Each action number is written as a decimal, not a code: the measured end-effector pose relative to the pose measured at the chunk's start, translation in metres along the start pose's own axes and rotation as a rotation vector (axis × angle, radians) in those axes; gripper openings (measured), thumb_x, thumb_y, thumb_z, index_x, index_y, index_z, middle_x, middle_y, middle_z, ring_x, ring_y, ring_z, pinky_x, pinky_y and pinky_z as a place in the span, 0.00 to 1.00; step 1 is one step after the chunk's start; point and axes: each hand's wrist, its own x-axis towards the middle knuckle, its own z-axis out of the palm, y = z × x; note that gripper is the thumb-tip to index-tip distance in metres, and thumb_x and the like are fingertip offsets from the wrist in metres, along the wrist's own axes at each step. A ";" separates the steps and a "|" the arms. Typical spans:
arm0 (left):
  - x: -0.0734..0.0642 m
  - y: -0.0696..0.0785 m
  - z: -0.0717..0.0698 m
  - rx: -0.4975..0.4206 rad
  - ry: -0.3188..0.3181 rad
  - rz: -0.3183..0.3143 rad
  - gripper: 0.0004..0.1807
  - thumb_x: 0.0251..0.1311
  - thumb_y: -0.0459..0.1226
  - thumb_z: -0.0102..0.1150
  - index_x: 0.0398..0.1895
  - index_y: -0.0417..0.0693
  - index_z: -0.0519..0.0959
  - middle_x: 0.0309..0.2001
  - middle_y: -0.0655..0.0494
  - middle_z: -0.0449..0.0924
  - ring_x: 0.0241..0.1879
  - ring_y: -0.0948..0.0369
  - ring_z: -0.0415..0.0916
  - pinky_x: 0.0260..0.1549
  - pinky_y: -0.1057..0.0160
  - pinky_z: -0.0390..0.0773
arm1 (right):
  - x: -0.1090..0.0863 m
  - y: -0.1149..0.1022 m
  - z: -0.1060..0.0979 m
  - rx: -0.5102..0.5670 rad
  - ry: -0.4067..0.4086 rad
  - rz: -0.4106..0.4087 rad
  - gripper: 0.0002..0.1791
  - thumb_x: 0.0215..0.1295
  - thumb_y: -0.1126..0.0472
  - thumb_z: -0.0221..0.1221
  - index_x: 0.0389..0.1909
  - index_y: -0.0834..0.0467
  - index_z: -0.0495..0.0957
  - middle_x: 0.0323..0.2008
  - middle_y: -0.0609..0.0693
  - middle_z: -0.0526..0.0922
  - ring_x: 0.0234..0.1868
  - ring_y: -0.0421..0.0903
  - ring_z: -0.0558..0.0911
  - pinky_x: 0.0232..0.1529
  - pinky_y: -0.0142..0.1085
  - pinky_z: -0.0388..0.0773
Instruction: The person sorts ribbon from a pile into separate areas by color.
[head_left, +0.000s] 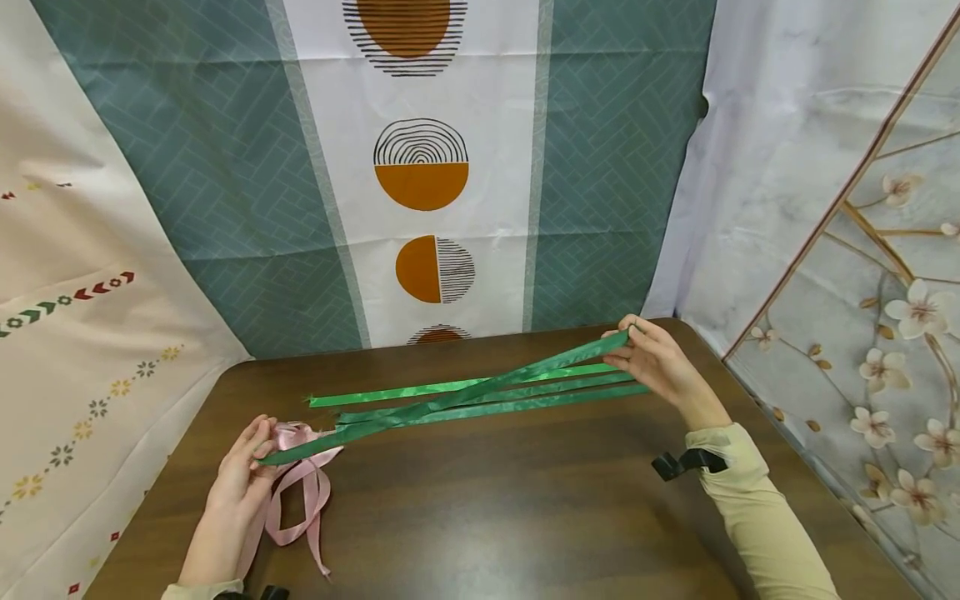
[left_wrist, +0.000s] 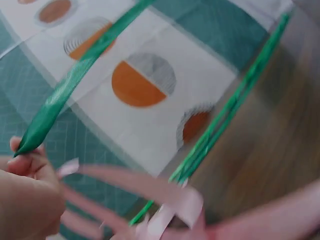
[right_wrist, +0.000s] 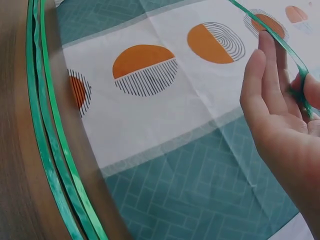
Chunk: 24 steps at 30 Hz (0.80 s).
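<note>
A dark green ribbon [head_left: 525, 372] stretches between both hands, raised over the table. My left hand [head_left: 242, 475] pinches one end of it, seen also in the left wrist view, where the ribbon [left_wrist: 75, 80] is bunched at the fingertips. The other end is pinched by my right hand [head_left: 660, 367], thumb against the fingers. Below it, a bright green ribbon [head_left: 390, 392] and two darker green ribbons [head_left: 540, 406] lie side by side across the table. Loops of pink ribbon [head_left: 318, 492] lie beside my left hand, partly behind its fingers.
The brown wooden table [head_left: 480, 517] has rounded back corners. Behind it hangs a teal and white cloth [head_left: 495, 167] with orange circles; patterned cloths stand at left and right. Black straps [head_left: 686, 462] circle the wrists.
</note>
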 end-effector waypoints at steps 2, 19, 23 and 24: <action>0.000 0.004 -0.001 0.264 -0.022 -0.026 0.19 0.74 0.27 0.34 0.44 0.46 0.79 0.37 0.58 0.82 0.19 0.69 0.59 0.18 0.77 0.58 | 0.002 -0.001 0.000 -0.015 -0.003 0.002 0.21 0.78 0.68 0.25 0.48 0.61 0.69 0.52 0.57 0.78 0.52 0.51 0.82 0.56 0.41 0.76; -0.010 0.028 -0.019 0.749 -0.325 -0.184 0.35 0.68 0.20 0.34 0.70 0.62 0.65 0.62 0.70 0.74 0.28 0.77 0.67 0.14 0.69 0.48 | 0.003 0.001 0.002 -0.113 0.054 0.015 0.20 0.78 0.69 0.29 0.48 0.60 0.72 0.49 0.50 0.80 0.47 0.44 0.82 0.52 0.36 0.76; -0.009 0.034 -0.019 0.673 -0.479 -0.254 0.34 0.69 0.20 0.28 0.74 0.56 0.59 0.60 0.64 0.77 0.16 0.73 0.58 0.18 0.75 0.59 | -0.002 0.006 -0.001 -0.169 0.150 0.051 0.20 0.78 0.68 0.31 0.47 0.59 0.74 0.44 0.48 0.81 0.44 0.43 0.83 0.48 0.34 0.77; -0.009 0.035 -0.018 0.683 -0.508 -0.284 0.33 0.70 0.20 0.28 0.73 0.54 0.59 0.58 0.62 0.79 0.15 0.72 0.57 0.23 0.77 0.66 | -0.002 0.007 -0.002 -0.194 0.197 0.071 0.19 0.78 0.67 0.33 0.46 0.58 0.75 0.42 0.47 0.82 0.43 0.42 0.83 0.47 0.33 0.78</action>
